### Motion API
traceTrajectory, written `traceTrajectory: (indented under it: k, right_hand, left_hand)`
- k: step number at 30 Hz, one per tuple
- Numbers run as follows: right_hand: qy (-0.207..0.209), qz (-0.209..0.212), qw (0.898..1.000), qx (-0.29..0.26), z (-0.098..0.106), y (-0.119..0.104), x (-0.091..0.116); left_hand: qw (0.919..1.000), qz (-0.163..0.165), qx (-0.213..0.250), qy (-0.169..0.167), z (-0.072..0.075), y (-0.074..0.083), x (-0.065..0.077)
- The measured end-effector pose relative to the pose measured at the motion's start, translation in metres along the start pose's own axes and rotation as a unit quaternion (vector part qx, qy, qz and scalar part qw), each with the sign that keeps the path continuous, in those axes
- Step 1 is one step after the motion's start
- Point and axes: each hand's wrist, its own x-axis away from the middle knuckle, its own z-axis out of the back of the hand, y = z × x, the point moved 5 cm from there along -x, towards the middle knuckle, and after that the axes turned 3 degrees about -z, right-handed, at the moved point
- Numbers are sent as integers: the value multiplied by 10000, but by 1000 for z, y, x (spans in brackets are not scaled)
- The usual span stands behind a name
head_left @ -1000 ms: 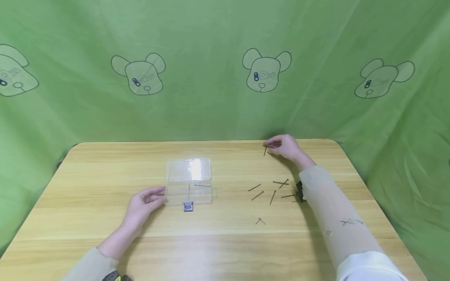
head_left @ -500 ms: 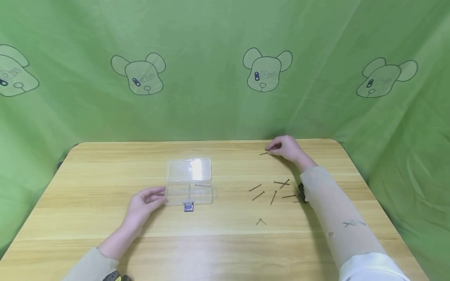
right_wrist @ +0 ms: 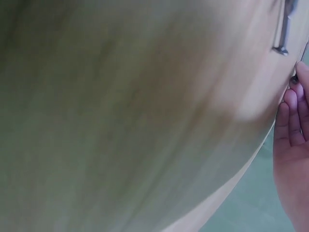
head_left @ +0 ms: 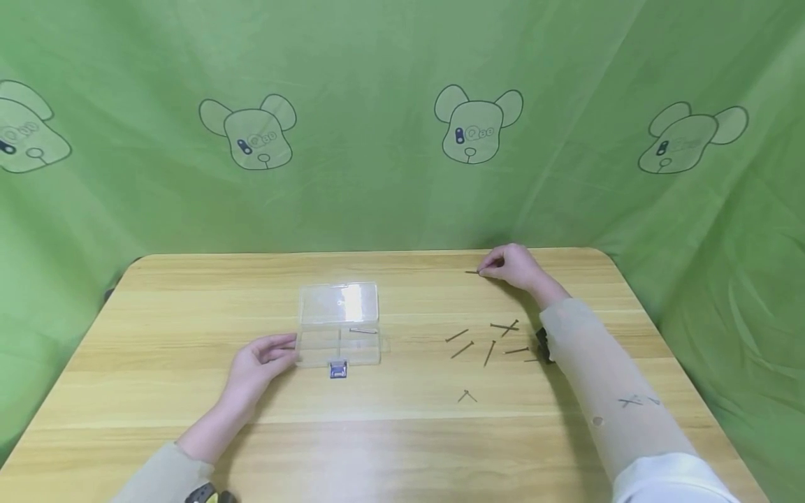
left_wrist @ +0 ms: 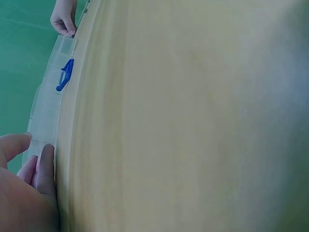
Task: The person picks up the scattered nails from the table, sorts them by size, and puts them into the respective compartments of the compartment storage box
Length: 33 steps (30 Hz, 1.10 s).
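Observation:
My left hand point(head_left: 250, 367) rests its thumb and fingertips against the left end of a clear plastic box point(head_left: 317, 306). The box lies with its lid raised back and a blue latch point(head_left: 338, 370) at the front. One silvery nail point(head_left: 363, 331) lies in its back right compartment. At the table's far right, my right hand point(head_left: 517, 267) pinches a thin dark nail point(head_left: 471, 272), its shaft pointing left from the fingertips. In the right wrist view the held nail's head point(right_wrist: 294, 78) shows between thumb and fingers.
Several dark nails point(head_left: 462, 350) lie scattered right of the box, two of them crossed point(head_left: 504, 327). Nearer the front, two smaller nails point(head_left: 466, 395) form a V. Behind the wooden table point(head_left: 402, 454) hangs a green curtain point(head_left: 365, 175).
The nail in my right hand has turned from hanging downward to nearly level, pointing left. That hand has shifted slightly right. My left hand and the box stay in place.

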Motion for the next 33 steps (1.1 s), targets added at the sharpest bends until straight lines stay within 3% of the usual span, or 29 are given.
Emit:
traceTrajectory:
  k: [11,33]
  right_hand:
    - [-69,-15,10000,-62,3,-17,3]
    - [-196,590,9971,-446,-10,-100,4]
  left_hand:
    - [10000,-40,49,-36,-1,2,-1]
    - [9999,-85,87,-111,-1,3,3]
